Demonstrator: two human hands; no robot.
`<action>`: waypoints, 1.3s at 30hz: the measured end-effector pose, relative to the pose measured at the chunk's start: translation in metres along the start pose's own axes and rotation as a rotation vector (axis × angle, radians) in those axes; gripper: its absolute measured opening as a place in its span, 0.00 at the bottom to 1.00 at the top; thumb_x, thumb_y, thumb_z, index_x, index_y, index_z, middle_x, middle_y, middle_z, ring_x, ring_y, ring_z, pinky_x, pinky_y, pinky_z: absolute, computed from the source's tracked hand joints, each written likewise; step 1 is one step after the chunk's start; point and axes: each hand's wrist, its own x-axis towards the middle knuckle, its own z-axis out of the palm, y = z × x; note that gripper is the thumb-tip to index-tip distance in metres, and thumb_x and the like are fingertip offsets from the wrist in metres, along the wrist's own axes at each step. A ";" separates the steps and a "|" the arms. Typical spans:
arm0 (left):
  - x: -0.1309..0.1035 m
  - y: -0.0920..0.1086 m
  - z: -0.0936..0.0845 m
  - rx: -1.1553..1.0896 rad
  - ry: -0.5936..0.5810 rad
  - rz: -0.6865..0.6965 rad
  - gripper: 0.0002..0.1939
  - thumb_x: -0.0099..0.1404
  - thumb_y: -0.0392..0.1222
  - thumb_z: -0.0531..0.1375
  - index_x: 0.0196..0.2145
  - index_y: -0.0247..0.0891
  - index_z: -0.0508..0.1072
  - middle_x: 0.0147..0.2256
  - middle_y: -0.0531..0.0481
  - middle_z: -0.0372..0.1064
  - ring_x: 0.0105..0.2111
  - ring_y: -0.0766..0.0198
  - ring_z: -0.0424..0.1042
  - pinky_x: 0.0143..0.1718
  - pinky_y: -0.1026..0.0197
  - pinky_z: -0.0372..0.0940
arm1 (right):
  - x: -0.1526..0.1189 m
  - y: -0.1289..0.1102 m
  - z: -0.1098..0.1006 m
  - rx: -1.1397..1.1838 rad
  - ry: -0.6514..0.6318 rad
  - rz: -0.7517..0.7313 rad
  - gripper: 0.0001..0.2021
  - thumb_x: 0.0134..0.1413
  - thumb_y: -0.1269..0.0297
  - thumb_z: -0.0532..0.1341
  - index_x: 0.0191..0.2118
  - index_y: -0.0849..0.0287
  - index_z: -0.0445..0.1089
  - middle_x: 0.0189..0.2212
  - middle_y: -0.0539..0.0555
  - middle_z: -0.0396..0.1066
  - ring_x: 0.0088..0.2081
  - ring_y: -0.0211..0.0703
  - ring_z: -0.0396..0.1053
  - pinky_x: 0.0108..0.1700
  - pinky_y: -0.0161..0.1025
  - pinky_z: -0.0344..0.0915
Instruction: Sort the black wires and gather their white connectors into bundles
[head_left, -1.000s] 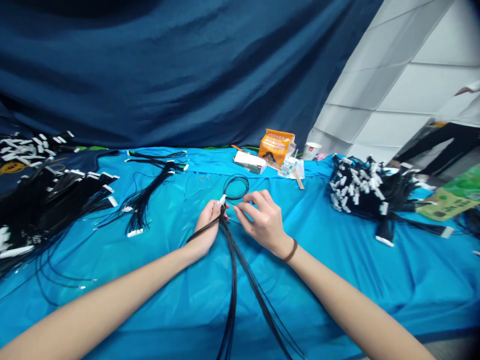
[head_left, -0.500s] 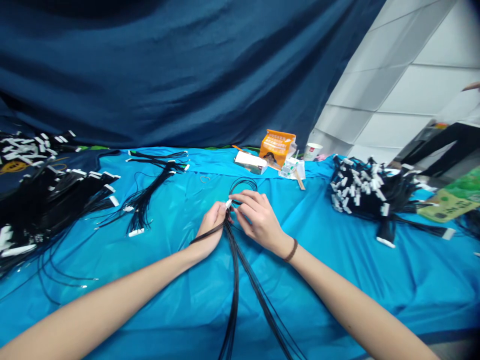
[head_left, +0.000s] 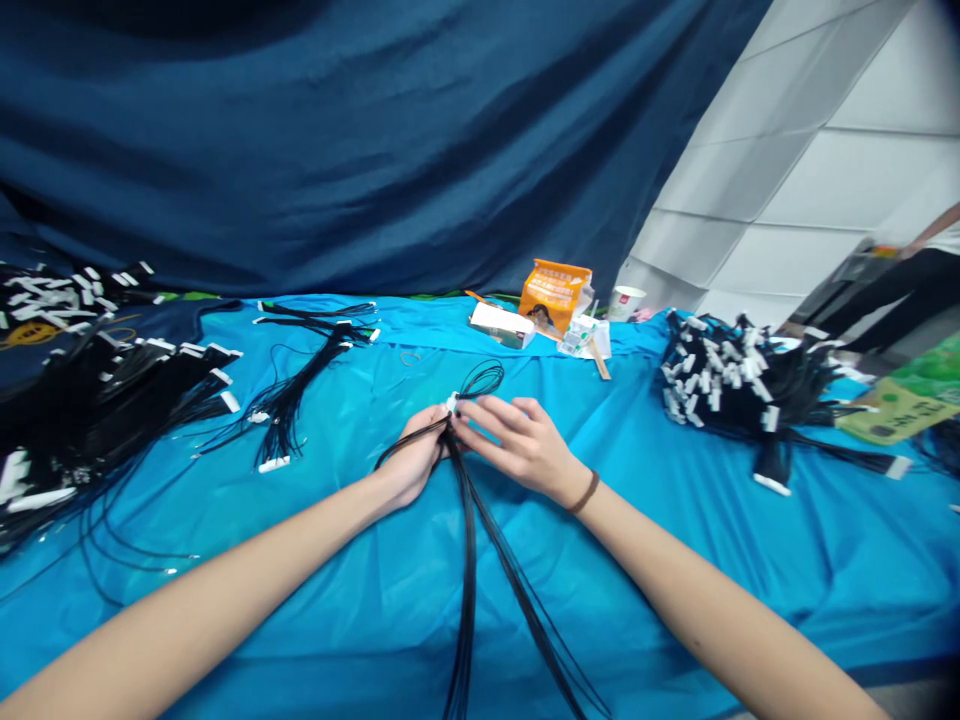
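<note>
At the middle of the view, my left hand [head_left: 418,455] is closed on a white connector [head_left: 451,402] and the black wires [head_left: 469,560] joined to it. Some wires cross over the left hand's back, and two strands hang down toward the front edge. My right hand [head_left: 517,445] is at the right side of the connector, its fingertips pinched together on the wires. A small loop of wire [head_left: 484,378] rises just beyond the fingers. What lies between the fingertips is partly hidden.
Wire bundles with white connectors [head_left: 135,390] are heaped at the left, more [head_left: 720,375] at the right. A few [head_left: 296,390] lie left of centre. Behind stand an orange bag [head_left: 553,297], a white box [head_left: 501,325] and a paper cup [head_left: 625,303]. A person [head_left: 900,285] is at far right.
My right hand has shifted slightly down and its fingers have spread a little. The wire loop beyond the fingers has become smaller. The person at far right has moved an arm.
</note>
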 end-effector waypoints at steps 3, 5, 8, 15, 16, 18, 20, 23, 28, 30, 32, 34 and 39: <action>-0.002 0.004 0.002 -0.027 0.031 -0.028 0.08 0.53 0.42 0.60 0.26 0.35 0.67 0.23 0.53 0.63 0.23 0.71 0.60 0.24 0.68 0.55 | 0.001 -0.002 -0.001 -0.003 -0.002 -0.141 0.11 0.59 0.74 0.51 0.41 0.57 0.68 0.45 0.49 0.69 0.49 0.37 0.60 0.43 0.38 0.55; -0.002 0.005 0.003 -0.041 0.036 -0.041 0.08 0.53 0.42 0.60 0.26 0.34 0.67 0.23 0.53 0.64 0.23 0.71 0.61 0.25 0.68 0.55 | 0.002 -0.004 0.000 0.026 0.001 -0.151 0.11 0.59 0.75 0.51 0.39 0.58 0.69 0.44 0.49 0.70 0.49 0.36 0.61 0.42 0.38 0.55; -0.001 0.004 0.003 -0.062 0.043 -0.043 0.09 0.51 0.42 0.61 0.26 0.34 0.67 0.23 0.53 0.64 0.22 0.72 0.61 0.24 0.69 0.55 | 0.002 -0.004 0.003 0.085 0.000 -0.145 0.11 0.59 0.74 0.51 0.37 0.58 0.70 0.42 0.49 0.71 0.48 0.37 0.63 0.41 0.38 0.55; 0.002 0.002 0.001 -0.060 0.044 -0.040 0.11 0.51 0.43 0.61 0.28 0.34 0.66 0.24 0.54 0.64 0.23 0.73 0.63 0.23 0.70 0.58 | 0.004 -0.006 0.007 0.607 -0.001 0.335 0.07 0.56 0.69 0.56 0.39 0.55 0.70 0.39 0.50 0.73 0.45 0.43 0.65 0.44 0.43 0.59; 0.002 0.002 0.002 -0.056 0.040 -0.033 0.11 0.51 0.44 0.61 0.28 0.34 0.67 0.24 0.53 0.65 0.23 0.72 0.64 0.25 0.69 0.60 | 0.007 -0.006 0.006 0.731 0.028 0.451 0.07 0.55 0.68 0.56 0.38 0.55 0.70 0.37 0.50 0.73 0.45 0.43 0.65 0.46 0.44 0.59; 0.001 0.003 0.002 -0.038 0.042 -0.022 0.12 0.52 0.45 0.61 0.29 0.34 0.67 0.26 0.52 0.65 0.25 0.70 0.65 0.29 0.64 0.64 | 0.012 -0.005 0.002 0.994 0.137 0.706 0.05 0.54 0.67 0.57 0.35 0.55 0.71 0.35 0.51 0.73 0.43 0.43 0.66 0.47 0.44 0.61; 0.001 0.002 0.001 -0.009 0.061 -0.012 0.12 0.53 0.46 0.60 0.30 0.33 0.66 0.28 0.51 0.65 0.26 0.69 0.66 0.33 0.60 0.67 | 0.017 -0.001 -0.002 1.244 0.307 0.966 0.04 0.53 0.65 0.58 0.33 0.55 0.70 0.32 0.51 0.73 0.40 0.42 0.69 0.45 0.43 0.64; 0.001 -0.001 0.000 0.036 0.085 0.012 0.13 0.55 0.46 0.59 0.31 0.33 0.66 0.30 0.49 0.66 0.27 0.68 0.67 0.35 0.57 0.68 | 0.021 0.010 -0.008 1.456 0.574 1.237 0.05 0.49 0.63 0.61 0.33 0.57 0.68 0.25 0.48 0.69 0.30 0.37 0.69 0.35 0.39 0.68; 0.001 -0.005 -0.001 0.089 0.123 0.069 0.15 0.57 0.50 0.56 0.32 0.33 0.65 0.31 0.49 0.66 0.26 0.69 0.68 0.34 0.58 0.68 | 0.017 0.022 -0.013 1.199 0.658 1.335 0.11 0.51 0.58 0.59 0.37 0.59 0.67 0.15 0.43 0.62 0.16 0.32 0.60 0.17 0.31 0.59; 0.000 -0.005 0.000 0.120 0.158 0.085 0.16 0.57 0.51 0.55 0.32 0.33 0.65 0.30 0.50 0.66 0.25 0.69 0.68 0.32 0.60 0.68 | 0.015 0.019 -0.015 1.052 0.559 1.255 0.10 0.53 0.59 0.57 0.38 0.58 0.65 0.13 0.43 0.61 0.14 0.33 0.59 0.17 0.32 0.57; -0.001 -0.003 0.002 0.162 0.192 0.109 0.17 0.58 0.53 0.54 0.31 0.33 0.65 0.27 0.51 0.66 0.25 0.69 0.68 0.32 0.63 0.66 | 0.015 0.013 -0.018 0.903 0.401 1.128 0.07 0.54 0.61 0.56 0.37 0.58 0.65 0.13 0.44 0.62 0.15 0.34 0.60 0.20 0.33 0.59; -0.002 -0.001 0.002 0.206 0.217 0.146 0.18 0.58 0.54 0.53 0.31 0.33 0.65 0.26 0.51 0.65 0.25 0.69 0.69 0.31 0.64 0.65 | 0.017 0.007 -0.021 0.763 0.240 0.969 0.04 0.54 0.65 0.55 0.33 0.58 0.66 0.18 0.47 0.65 0.20 0.35 0.63 0.25 0.35 0.60; -0.002 0.000 0.000 0.291 0.221 0.227 0.19 0.59 0.56 0.51 0.31 0.34 0.65 0.25 0.52 0.64 0.25 0.67 0.69 0.31 0.64 0.64 | 0.022 -0.003 -0.024 0.591 0.018 0.698 0.06 0.49 0.68 0.57 0.23 0.59 0.66 0.26 0.52 0.62 0.31 0.40 0.59 0.34 0.39 0.58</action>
